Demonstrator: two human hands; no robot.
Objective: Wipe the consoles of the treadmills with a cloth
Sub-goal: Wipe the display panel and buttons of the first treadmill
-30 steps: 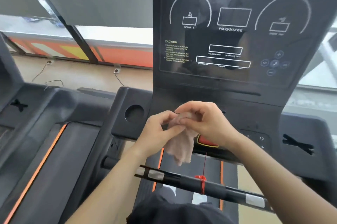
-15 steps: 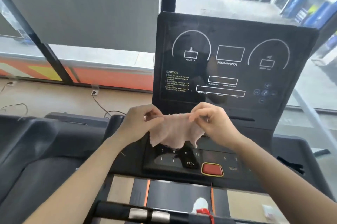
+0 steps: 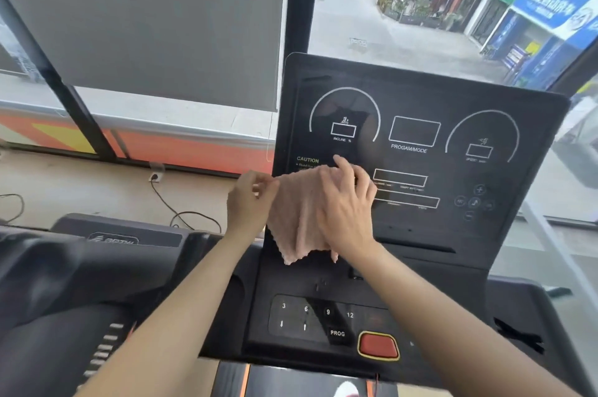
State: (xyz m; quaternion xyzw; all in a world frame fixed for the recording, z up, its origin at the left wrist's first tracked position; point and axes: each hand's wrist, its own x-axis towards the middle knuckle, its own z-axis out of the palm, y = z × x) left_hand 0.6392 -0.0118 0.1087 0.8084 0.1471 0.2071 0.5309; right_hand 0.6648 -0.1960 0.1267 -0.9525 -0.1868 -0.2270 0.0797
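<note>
Head view is showing a person standing at a treadmill, both arms reaching up to its console [image 3: 420, 125]. The right hand [image 3: 346, 202] is lying flat and open, fingers spread, pressing a pale pink cloth [image 3: 297, 212] against the lower left of the dark display panel, over the caution text. That flat palm is probably there to spread pressure across the fabric so a wide patch of the screen gets wiped at once. The left hand [image 3: 249, 199] is pinching the cloth's upper left edge between thumb and fingertips, seemingly to keep the fabric stretched out rather than bunched; how firmly it is gripping is hard to judge, since the fingers are slightly blurred. The cloth is hanging mostly upright against the panel, its long axis running top to bottom, with the ragged lower corners dangling freely just above the ledge under the display. The keypad [image 3: 310, 315] with its numbers and the red stop button [image 3: 378, 345] are sitting well below the cloth, untouched. Most of the display, to the right, is lying uncovered, so the wiping looks barely begun.
</note>
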